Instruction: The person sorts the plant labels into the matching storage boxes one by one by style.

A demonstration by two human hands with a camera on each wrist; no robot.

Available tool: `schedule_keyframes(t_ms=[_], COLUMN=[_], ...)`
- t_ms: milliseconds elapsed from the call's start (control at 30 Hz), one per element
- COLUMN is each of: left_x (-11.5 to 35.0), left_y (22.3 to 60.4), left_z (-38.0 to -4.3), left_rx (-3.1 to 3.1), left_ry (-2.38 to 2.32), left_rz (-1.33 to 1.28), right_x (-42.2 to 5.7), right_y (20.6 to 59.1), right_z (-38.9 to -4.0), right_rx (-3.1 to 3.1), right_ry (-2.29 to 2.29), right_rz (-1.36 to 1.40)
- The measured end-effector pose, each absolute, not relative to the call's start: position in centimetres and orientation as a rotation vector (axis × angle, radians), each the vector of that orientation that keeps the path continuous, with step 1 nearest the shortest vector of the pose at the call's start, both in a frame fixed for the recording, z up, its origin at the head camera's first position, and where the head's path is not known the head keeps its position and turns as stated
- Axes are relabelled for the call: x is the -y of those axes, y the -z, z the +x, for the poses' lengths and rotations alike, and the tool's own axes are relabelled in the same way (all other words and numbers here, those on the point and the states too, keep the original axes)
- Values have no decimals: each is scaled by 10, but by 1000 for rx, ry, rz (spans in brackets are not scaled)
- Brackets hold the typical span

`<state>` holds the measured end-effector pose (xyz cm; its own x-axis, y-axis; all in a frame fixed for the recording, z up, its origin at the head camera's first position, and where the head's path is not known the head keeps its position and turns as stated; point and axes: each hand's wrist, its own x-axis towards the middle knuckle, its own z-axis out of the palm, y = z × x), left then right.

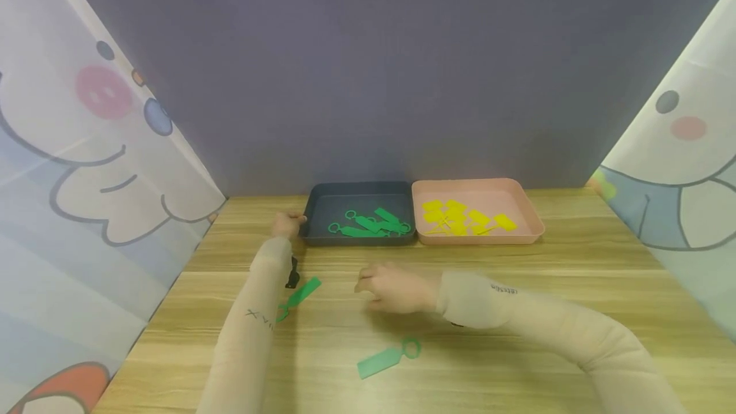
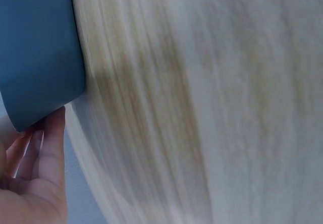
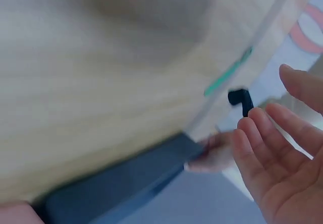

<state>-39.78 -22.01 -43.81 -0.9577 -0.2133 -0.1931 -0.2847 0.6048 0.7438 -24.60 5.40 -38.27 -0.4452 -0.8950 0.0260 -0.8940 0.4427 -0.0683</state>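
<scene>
My left hand (image 1: 285, 225) grips the left edge of the dark blue-grey tray (image 1: 359, 189); in the left wrist view the thumb and fingers of the hand (image 2: 38, 178) pinch the wall of the tray (image 2: 43, 52). Several flat green tags with ring ends (image 1: 359, 232) lie inside that tray. My right hand (image 1: 397, 287) hovers over the table with nothing in it, and its fingers look loosely extended in the right wrist view. Below it on the wood lies a green ring tag (image 1: 379, 363). Another green tag (image 1: 303, 292) lies beside my left forearm, which partly covers its ring.
Touching the dark tray on its right is a pink tray (image 1: 500, 187) with several yellow tags (image 1: 455, 209). A dark grey partition (image 1: 368, 69) rises behind both trays. Printed curtains (image 1: 103, 165) stand at the sides of the wooden table (image 1: 598, 260).
</scene>
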Motion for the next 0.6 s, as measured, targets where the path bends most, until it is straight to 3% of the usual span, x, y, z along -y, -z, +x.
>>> schedule_keyframes(t_ms=[233, 600], left_x=[218, 220], left_y=[436, 440], left_z=[-396, -399], left_rx=[-2737, -2715], left_ry=[-1296, -1293], left_rz=[-441, -433], right_x=[-68, -77], right_y=[402, 421], right_z=[-224, -206], right_rx=[-2605, -2518], right_ry=[51, 41], right_rz=[-1768, -1691])
